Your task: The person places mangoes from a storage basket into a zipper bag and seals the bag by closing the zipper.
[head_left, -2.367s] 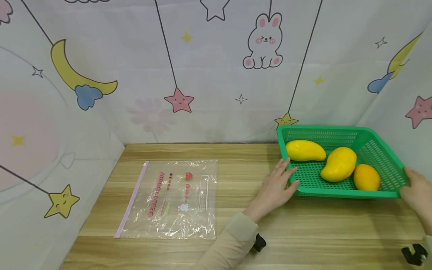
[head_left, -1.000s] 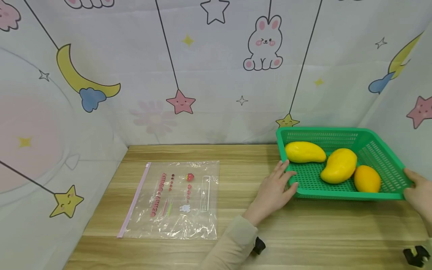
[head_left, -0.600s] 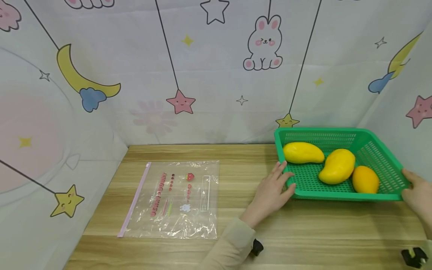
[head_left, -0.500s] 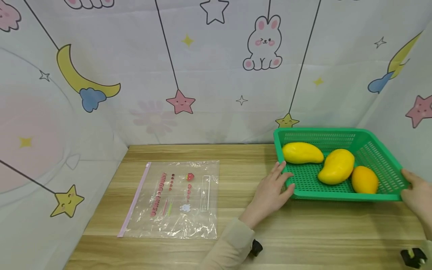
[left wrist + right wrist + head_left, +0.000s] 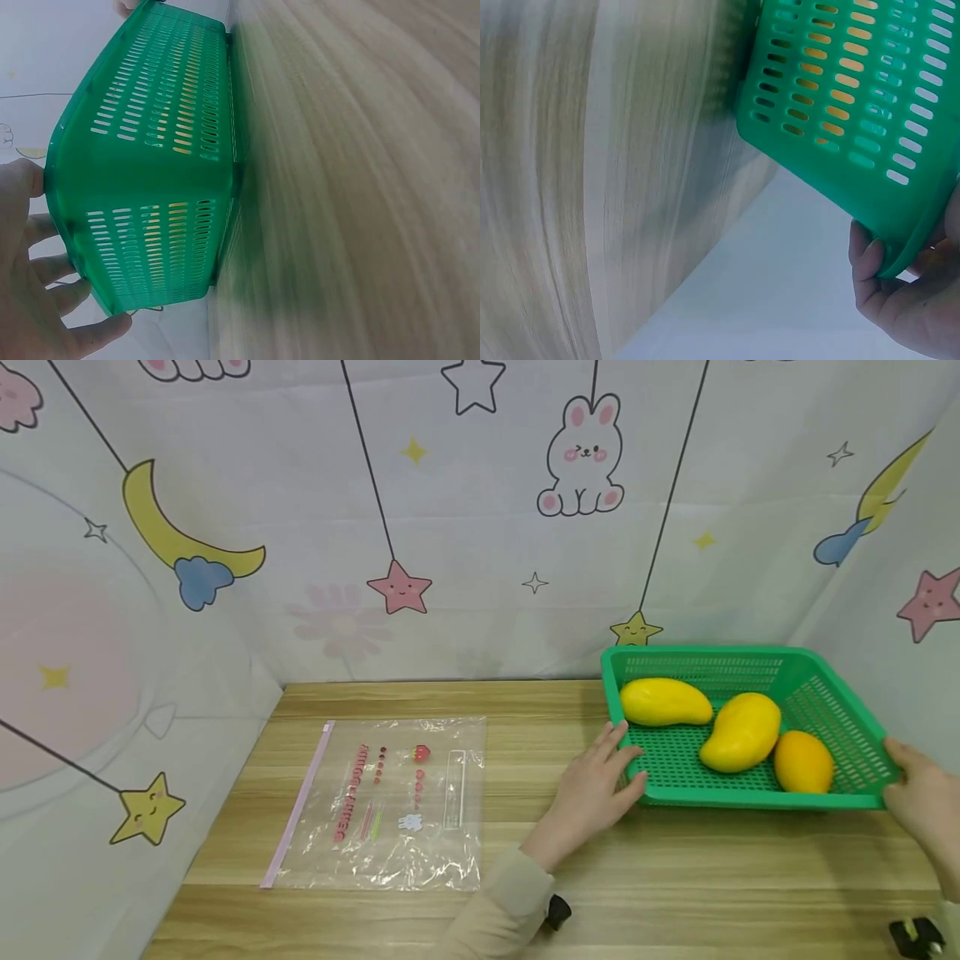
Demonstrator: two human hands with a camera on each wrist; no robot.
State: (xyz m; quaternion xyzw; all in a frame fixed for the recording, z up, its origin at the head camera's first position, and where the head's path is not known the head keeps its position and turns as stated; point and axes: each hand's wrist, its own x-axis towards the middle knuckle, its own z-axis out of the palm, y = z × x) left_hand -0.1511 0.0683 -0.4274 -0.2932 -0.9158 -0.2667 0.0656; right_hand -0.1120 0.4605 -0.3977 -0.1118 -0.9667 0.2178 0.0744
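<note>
A green plastic basket [image 5: 750, 797] with slotted walls stands at the right of the table. Inside lie two yellow mangoes, one long [image 5: 665, 702] and one plumper [image 5: 741, 732], plus a rounder orange-yellow fruit [image 5: 803, 762]. My left hand [image 5: 588, 793] touches the basket's left rim, fingers spread and fairly straight; the left wrist view has its fingertips [image 5: 71, 266] along that rim. At the front right corner, my right hand [image 5: 926, 797] grips the rim; in the right wrist view its fingers [image 5: 866, 262] curl around the edge.
A clear zip bag [image 5: 390, 806] with a lilac seal strip and printed pictures lies flat on the left of the wood-grain table [image 5: 712, 877]. Behind the table hangs a white cloth [image 5: 480, 510] with cartoon prints; similar cloth borders both sides.
The basket, with its fruit, has slid slightly left in the head view. Both hands have moved left with it, keeping their places on its rim. The bag has stayed put.
</note>
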